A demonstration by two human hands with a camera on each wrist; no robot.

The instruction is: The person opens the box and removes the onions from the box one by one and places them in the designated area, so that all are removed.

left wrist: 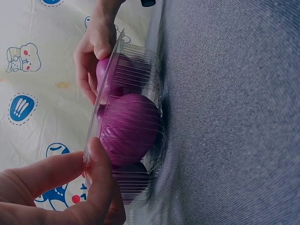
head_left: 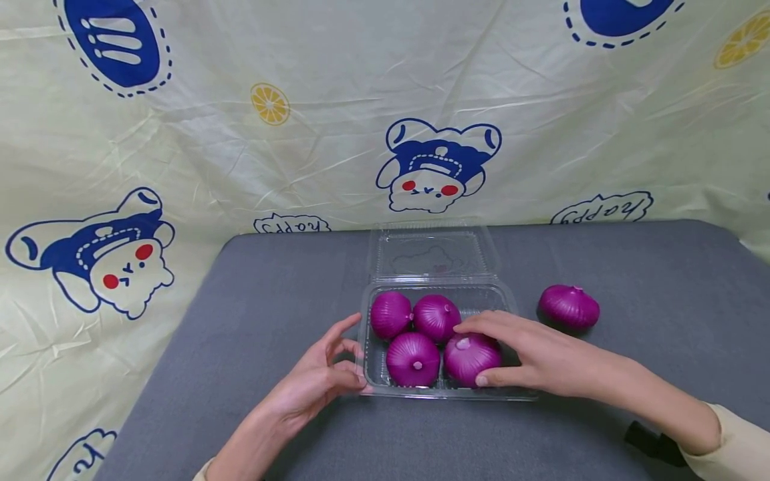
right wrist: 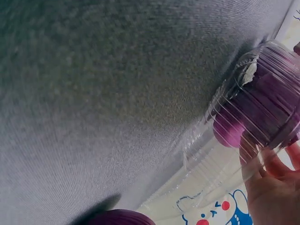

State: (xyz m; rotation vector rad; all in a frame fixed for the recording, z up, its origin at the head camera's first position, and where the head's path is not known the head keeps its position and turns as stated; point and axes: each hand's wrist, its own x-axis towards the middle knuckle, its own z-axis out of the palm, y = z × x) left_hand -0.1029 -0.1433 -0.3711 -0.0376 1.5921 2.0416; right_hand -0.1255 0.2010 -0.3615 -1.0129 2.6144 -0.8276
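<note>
A clear plastic clamshell container [head_left: 445, 393] sits on the table with its lid folded back. Inside are several purple onions: two at the back, one at the front left [head_left: 412, 359], and one at the front right [head_left: 472, 359]. My right hand [head_left: 529, 344] holds this front-right onion between thumb and fingers, low in the container. My left hand [head_left: 319, 374] is at the container's left side; in the left wrist view its thumb and finger pinch the rim [left wrist: 89, 152]. Another purple onion [head_left: 568, 307] lies on the table to the container's right.
Grey cloth covers the table [head_left: 271, 280]. Behind it hangs a pale printed sheet [head_left: 331, 153]. The clear lid [head_left: 433, 250] lies back toward that sheet. A dark object [head_left: 652, 443] shows beneath the right forearm.
</note>
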